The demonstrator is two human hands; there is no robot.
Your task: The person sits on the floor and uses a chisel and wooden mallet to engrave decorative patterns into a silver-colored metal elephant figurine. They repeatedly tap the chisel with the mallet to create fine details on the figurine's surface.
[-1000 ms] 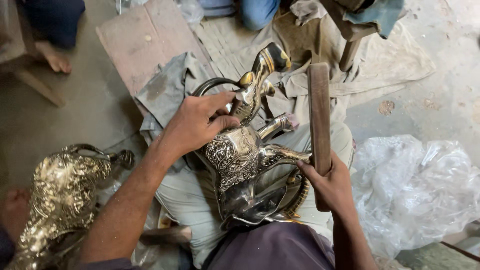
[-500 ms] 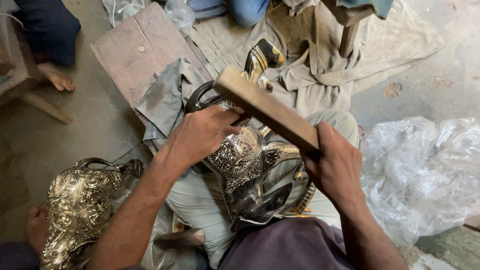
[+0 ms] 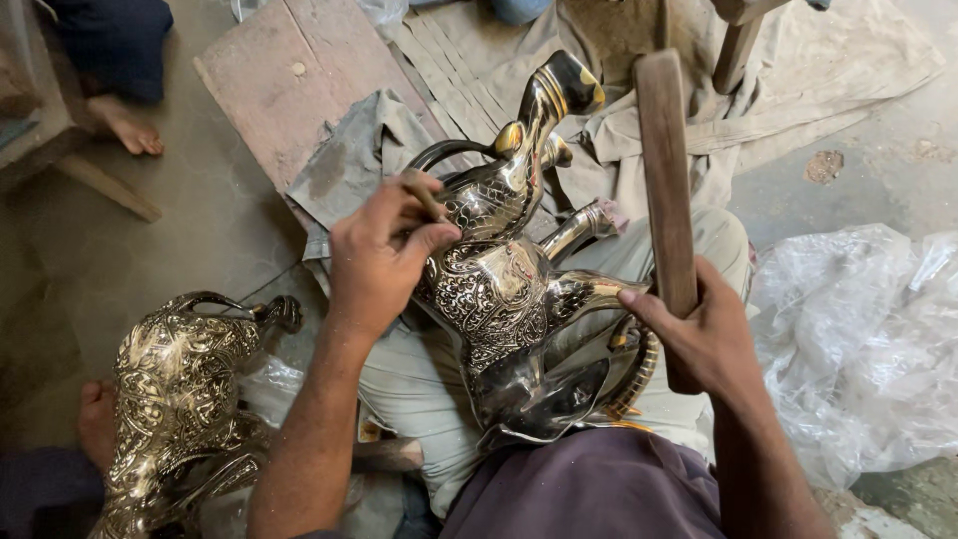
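- Work piece: an engraved brass animal figure [image 3: 509, 299] lies across the person's lap, its horned head toward the cloth on the floor and its base against the waist.
- Left hand [image 3: 384, 255]: grip narrow, pinched on a small punch [image 3: 424, 195] whose tip is set against the upper body of the figure; the heel of the hand rests on the metal.
- Right hand [image 3: 699, 334]: grip closed around the lower end of a wooden bat [image 3: 664, 180], which stands raised and nearly upright, clear of the punch.
- Step in hand, as judged: chasing the surface pattern, with the striker lifted between blows.
- Next move, as judged: it calls for a square blow onto the punch head, the left hand firm so the tip does not skid across the polished relief.
- Surroundings: a second engraved brass figure [image 3: 180, 389] lies on the floor at the left; crumpled clear plastic sheet [image 3: 858, 339] at the right; a wooden board [image 3: 289, 90] beyond the lap.
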